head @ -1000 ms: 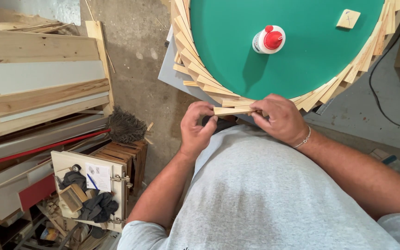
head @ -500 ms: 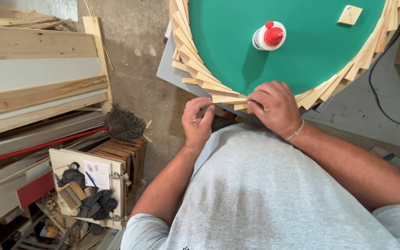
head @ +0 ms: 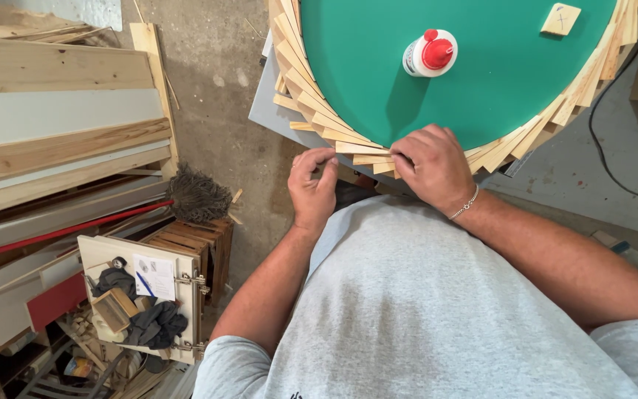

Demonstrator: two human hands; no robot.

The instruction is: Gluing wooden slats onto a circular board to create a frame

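- A round green surface [head: 496, 81], smooth and matte, is seen from above; its curved edge is ringed with thin wooden slats [head: 311, 111], overlapped like fanned cards so that each one is partly covered by its neighbour and the curve is followed.
- Long planks and boards [head: 53, 140] of pale raw timber are stacked flat at the left beside the concrete floor [head: 215, 89], kept apart from the surface.
- The right hand [head: 431, 164] is laid flat, fingers together, pressed down on the nearest slats at the near rim, apparently so that they are held in place.
- The left hand [head: 315, 185] is held just off the rim, thumb and fingertips drawn close in a loose pinch; whether anything is gripped cannot be told.
- An open wooden box [head: 142, 303] with metal latches is set on the floor, soft dark cloths and small items lying inside.
- A bristly brush head [head: 197, 198] on a red handle is rested against the boards.
- A white glue bottle [head: 428, 53] with a red cap is stood upright on the green, well apart from the rim.
- A small square wooden block [head: 560, 18] is lying near the far edge.
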